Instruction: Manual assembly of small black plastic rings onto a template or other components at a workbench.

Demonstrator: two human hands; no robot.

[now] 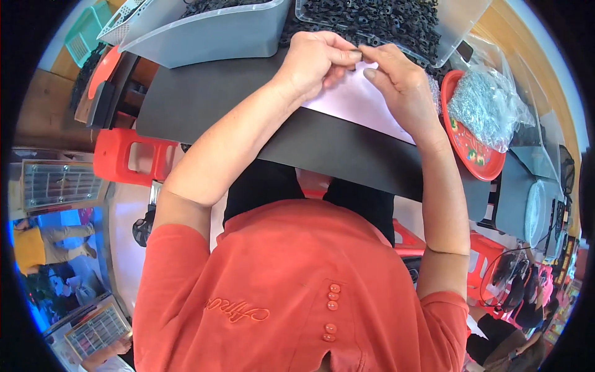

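My left hand (316,61) and my right hand (400,77) meet over the far part of the black table (334,139). Both are closed, thumbs against fingers, with the fingertips nearly touching. A tiny dark bit shows between them, too small and too covered to name. Under the hands lies a bright whitish sheet (362,102). Just beyond them stands a clear bin (443,53) heaped with small black parts (378,22). Past my left hand is a grey translucent bin (217,40) with more black parts in it.
Right of my right hand, a red patterned tray (462,139) carries a clear bag of small shiny pieces (483,102). Red stools (133,155) stand beside and under the table. A green basket (87,34) is at the far left. Other people appear at the lower edges.
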